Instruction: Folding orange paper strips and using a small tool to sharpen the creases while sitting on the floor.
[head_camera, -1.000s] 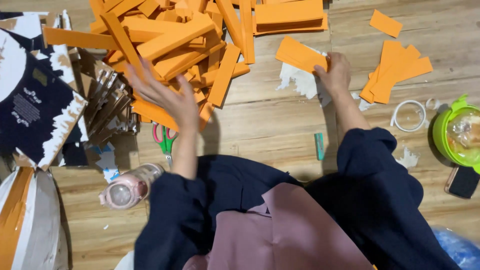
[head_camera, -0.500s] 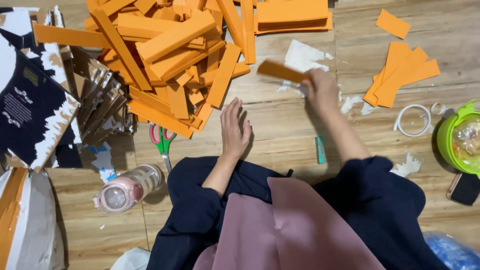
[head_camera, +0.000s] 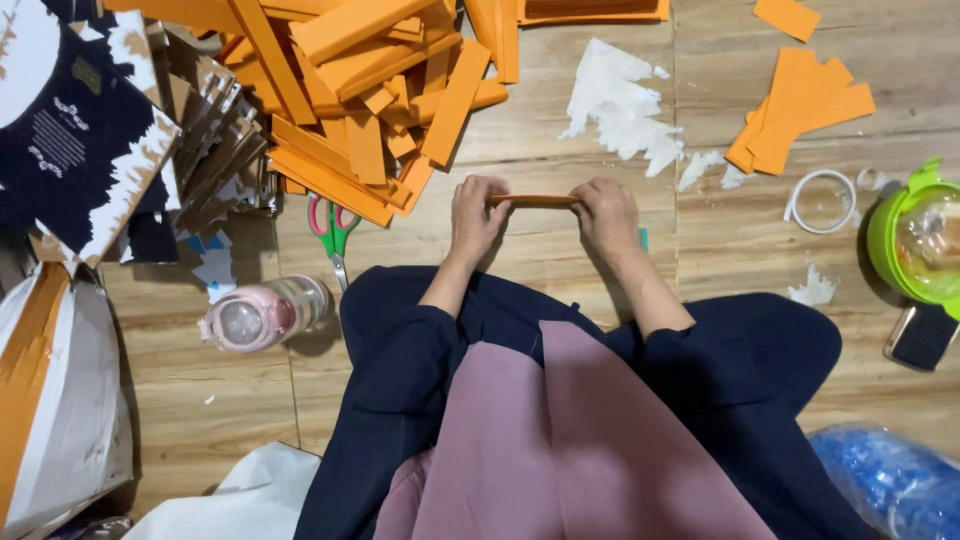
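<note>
My left hand (head_camera: 476, 214) and my right hand (head_camera: 604, 213) each grip one end of a single orange paper strip (head_camera: 535, 201), held edge-on and level above the wooden floor in front of my lap. A big heap of orange paper strips (head_camera: 370, 90) lies just beyond and to the left of my left hand. A smaller stack of orange strips (head_camera: 800, 110) rests at the far right. Torn white paper scraps (head_camera: 620, 100) lie beyond my right hand.
Scissors with green and pink handles (head_camera: 333, 230) lie left of my left hand. A pink-capped bottle (head_camera: 262, 312) lies on its side. A green-rimmed container (head_camera: 915, 240), a white tape ring (head_camera: 820, 200), a dark phone (head_camera: 920, 336), dark torn cardboard (head_camera: 80, 150) and a blue bag (head_camera: 890, 480) surround me.
My left hand left the heap and came back toward my lap. My right hand carried an orange strip in from the far side. Both hands now hold it by its ends.
</note>
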